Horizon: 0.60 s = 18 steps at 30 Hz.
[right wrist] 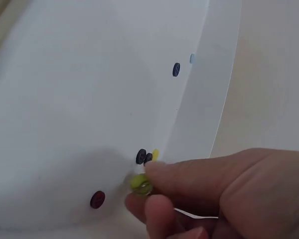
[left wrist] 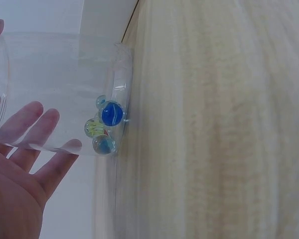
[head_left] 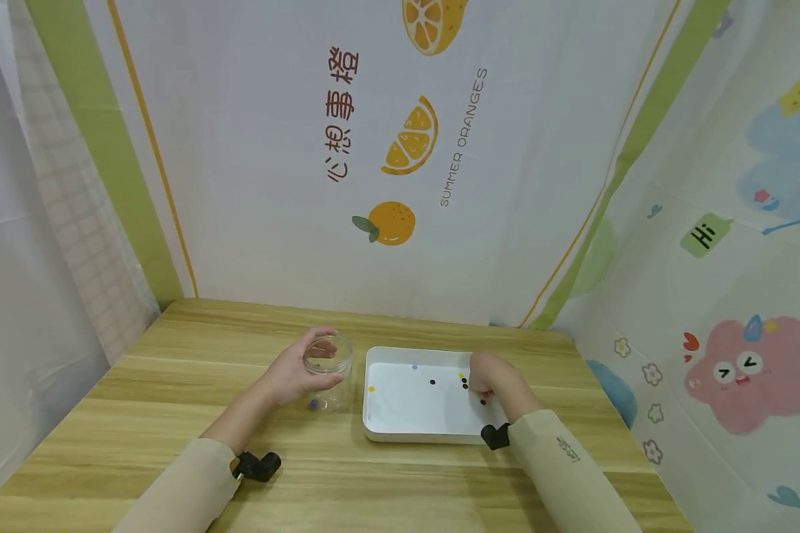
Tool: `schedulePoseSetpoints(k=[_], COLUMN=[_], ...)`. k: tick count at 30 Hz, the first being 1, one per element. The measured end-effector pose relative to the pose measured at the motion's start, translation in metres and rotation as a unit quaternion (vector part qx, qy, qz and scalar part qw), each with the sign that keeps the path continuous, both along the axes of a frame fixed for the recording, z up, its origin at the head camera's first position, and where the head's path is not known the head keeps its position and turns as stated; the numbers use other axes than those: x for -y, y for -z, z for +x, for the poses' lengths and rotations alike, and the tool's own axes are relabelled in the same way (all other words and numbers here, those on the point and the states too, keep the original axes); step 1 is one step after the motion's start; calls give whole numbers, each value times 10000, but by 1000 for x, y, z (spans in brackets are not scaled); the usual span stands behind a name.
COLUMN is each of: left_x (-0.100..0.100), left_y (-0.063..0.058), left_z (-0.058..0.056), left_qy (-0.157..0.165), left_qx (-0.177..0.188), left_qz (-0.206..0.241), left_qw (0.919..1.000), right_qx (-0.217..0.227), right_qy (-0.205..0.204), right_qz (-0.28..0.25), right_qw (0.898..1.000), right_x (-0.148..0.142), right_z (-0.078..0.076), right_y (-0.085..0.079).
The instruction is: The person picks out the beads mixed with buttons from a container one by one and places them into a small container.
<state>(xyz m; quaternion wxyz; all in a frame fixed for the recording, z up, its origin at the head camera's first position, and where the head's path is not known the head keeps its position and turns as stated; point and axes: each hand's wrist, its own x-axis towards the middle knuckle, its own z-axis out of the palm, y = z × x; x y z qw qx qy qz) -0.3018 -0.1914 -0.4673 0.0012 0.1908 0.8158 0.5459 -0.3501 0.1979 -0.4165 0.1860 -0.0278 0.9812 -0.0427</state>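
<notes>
My left hand [head_left: 292, 376] grips a clear jar [head_left: 333, 383] that stands upright on the table, left of a white tray. In the left wrist view, several glass marbles [left wrist: 111, 114] lie at the jar's bottom, one deep blue with a pale swirl. Over the right end of the white tray [head_left: 427, 437], my right hand [head_left: 496, 377] pinches a yellow-green marble [right wrist: 140, 184] between thumb and fingers, close to the tray floor. Around it lie small buttons: a dark red button [right wrist: 97, 199], two black ones together, and a yellow button [right wrist: 156, 154] partly behind the thumb.
Farther left in the tray are a dark button [head_left: 432, 382], a light blue button [head_left: 414, 367] and a yellow button [head_left: 371, 389]. The wooden table [head_left: 347, 488] ends at a printed curtain [head_left: 280, 244] behind, with more cloth on both sides.
</notes>
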Motion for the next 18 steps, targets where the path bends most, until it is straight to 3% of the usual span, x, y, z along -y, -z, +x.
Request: schedulePoseSetpoints(k=[9, 18], left_x=[0, -1], left_y=[-1, 1], left_z=[-1, -1], left_qy=[-7, 4], left_qx=[-19, -49], left_qz=[20, 78], left_qw=[10000, 10000], right_qx=[74, 373], right_qy=[-265, -396], right_qz=[-544, -1448], right_qw=[9981, 9880], right_x=[-5, -11], right_z=[9, 5], right_y=[-8, 2])
